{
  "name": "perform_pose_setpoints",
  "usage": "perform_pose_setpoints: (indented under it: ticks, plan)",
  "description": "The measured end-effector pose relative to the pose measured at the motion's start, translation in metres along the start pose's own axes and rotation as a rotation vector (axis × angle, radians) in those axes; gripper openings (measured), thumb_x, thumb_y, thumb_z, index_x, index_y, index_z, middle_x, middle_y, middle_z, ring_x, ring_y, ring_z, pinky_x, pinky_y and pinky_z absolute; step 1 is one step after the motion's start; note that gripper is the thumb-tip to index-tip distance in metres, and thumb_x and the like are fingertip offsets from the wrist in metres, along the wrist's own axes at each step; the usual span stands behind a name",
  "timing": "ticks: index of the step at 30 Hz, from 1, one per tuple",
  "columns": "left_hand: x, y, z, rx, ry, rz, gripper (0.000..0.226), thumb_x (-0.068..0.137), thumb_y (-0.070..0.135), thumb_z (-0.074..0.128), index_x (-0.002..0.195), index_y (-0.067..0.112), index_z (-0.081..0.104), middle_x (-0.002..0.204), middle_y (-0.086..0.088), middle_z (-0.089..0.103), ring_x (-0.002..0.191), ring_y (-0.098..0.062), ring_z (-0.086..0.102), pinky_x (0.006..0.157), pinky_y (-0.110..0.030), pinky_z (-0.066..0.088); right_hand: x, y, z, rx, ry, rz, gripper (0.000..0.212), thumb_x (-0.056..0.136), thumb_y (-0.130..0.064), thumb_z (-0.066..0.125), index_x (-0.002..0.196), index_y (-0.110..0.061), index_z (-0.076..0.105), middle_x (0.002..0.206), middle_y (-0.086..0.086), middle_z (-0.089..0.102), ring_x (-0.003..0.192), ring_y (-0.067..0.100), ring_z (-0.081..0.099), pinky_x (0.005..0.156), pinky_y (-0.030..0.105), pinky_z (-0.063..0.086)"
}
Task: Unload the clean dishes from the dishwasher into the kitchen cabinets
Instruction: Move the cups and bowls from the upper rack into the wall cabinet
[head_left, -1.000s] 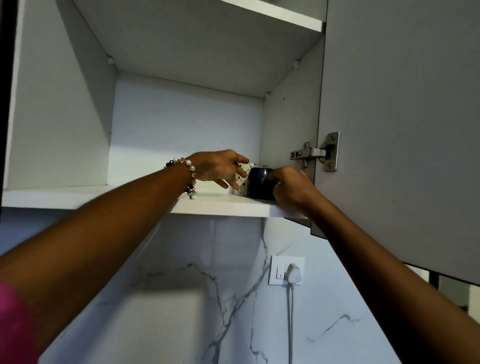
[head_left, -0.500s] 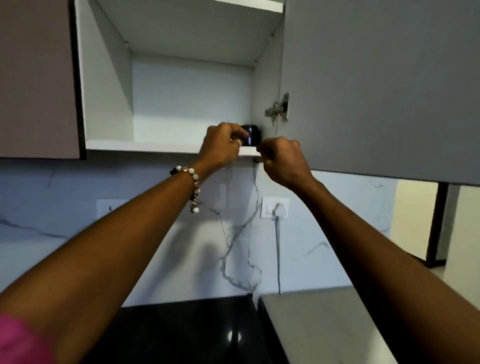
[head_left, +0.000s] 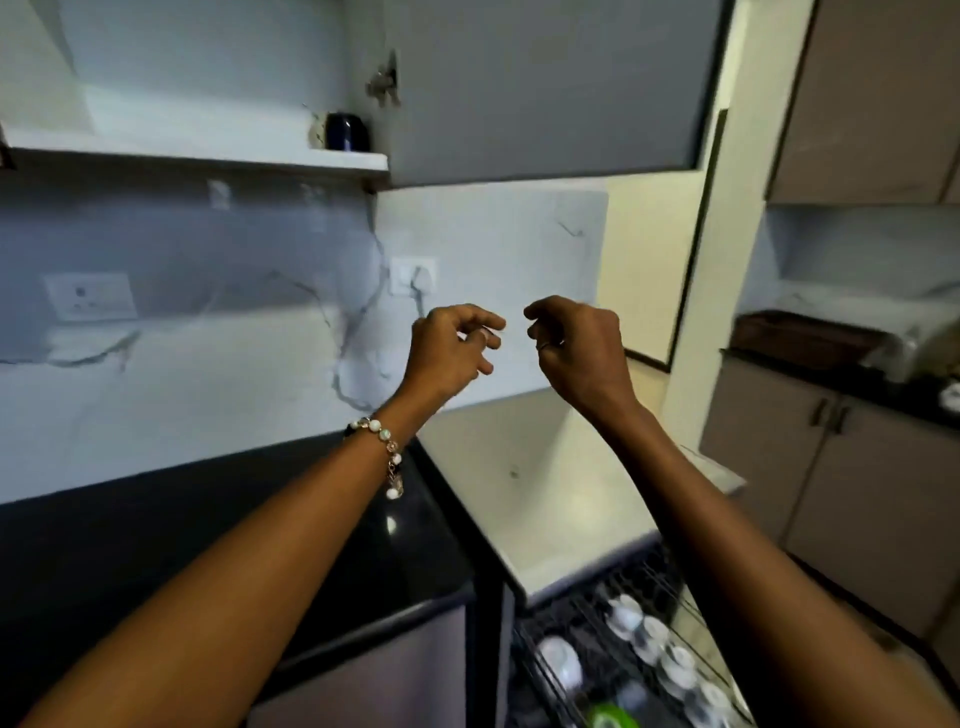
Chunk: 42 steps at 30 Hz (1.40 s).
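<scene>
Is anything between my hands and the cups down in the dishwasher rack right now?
Nothing visible blocks the way. Both the left hand and right hand are empty in mid-air above the white counter. The white cups sit uncovered in the pulled-out rack below, in front of that counter's edge.

The single head view looks forward and slightly down from the person's own height, close to the white counter (head_left: 545, 499) at centre, with the open cabinet shelf (head_left: 208, 150) at 11 o'clock and the dishwasher rack (head_left: 623, 649) near at 5 o'clock.
</scene>
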<state>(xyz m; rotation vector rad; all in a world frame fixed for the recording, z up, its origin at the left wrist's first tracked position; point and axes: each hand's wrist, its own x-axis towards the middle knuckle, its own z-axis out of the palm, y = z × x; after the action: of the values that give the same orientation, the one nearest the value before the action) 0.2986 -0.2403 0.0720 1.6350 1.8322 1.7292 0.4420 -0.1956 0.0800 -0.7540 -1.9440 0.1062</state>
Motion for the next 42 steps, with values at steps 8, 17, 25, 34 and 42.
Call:
perform_pose_setpoints:
  ticks: [8, 17, 25, 34, 42]
  plan:
    - [-0.118, 0.004, 0.141, -0.129, -0.238, -0.166, 0.025, 0.089, 0.002, 0.05, 0.091, 0.015, 0.071, 0.081, -0.003, 0.071, 0.05, -0.014, 0.063, 0.055, -0.029, 0.053, -0.148, 0.097, -0.094, -0.125, -0.07, 0.354, 0.03, 0.084, -0.001, 0.054, 0.107, -0.009, 0.07, 0.096, 0.008, 0.075, 0.085, 0.021, 0.069, 0.081, 0.033, 0.055]
    - [-0.204, -0.046, 0.305, -0.138, -0.51, -0.353, 0.025, 0.09, -0.003, 0.05, 0.091, 0.011, 0.07, 0.08, -0.009, 0.071, 0.047, -0.007, 0.06, 0.05, -0.023, 0.051, -0.29, 0.241, -0.157, -0.163, -0.139, 0.794, 0.02, 0.085, -0.005, 0.063, 0.103, -0.008, 0.072, 0.098, 0.008, 0.074, 0.088, 0.019, 0.069, 0.084, 0.039, 0.056]
    - [-0.227, -0.138, 0.449, 0.169, -0.681, -0.433, 0.019, 0.084, -0.004, 0.056, 0.092, 0.002, 0.072, 0.087, -0.01, 0.072, 0.079, -0.019, 0.065, 0.071, -0.018, 0.045, -0.367, 0.409, -0.131, -0.151, -0.326, 1.105, 0.021, 0.082, -0.006, 0.065, 0.102, -0.007, 0.072, 0.099, 0.011, 0.074, 0.092, 0.026, 0.068, 0.088, 0.038, 0.054]
    - [-0.23, -0.238, 0.596, 0.791, -1.115, -0.058, 0.058, 0.087, 0.021, 0.059, 0.141, 0.021, 0.038, 0.133, -0.006, 0.051, 0.121, -0.027, 0.049, 0.097, -0.038, 0.043, -0.437, 0.549, -0.052, -0.05, -0.517, 1.343, 0.024, 0.078, -0.014, 0.073, 0.1, -0.009, 0.065, 0.09, 0.007, 0.061, 0.086, 0.021, 0.056, 0.067, 0.024, 0.03]
    - [-0.265, -0.28, 0.652, 0.766, -1.212, -0.083, 0.1, 0.073, 0.052, 0.071, 0.144, 0.037, 0.003, 0.151, -0.019, 0.014, 0.127, -0.038, 0.043, 0.097, -0.049, 0.047, -0.465, 0.594, 0.012, -0.113, -0.664, 1.304, 0.071, 0.08, -0.03, 0.073, 0.14, -0.012, 0.039, 0.138, 0.022, 0.042, 0.127, 0.038, 0.04, 0.101, 0.041, 0.04]
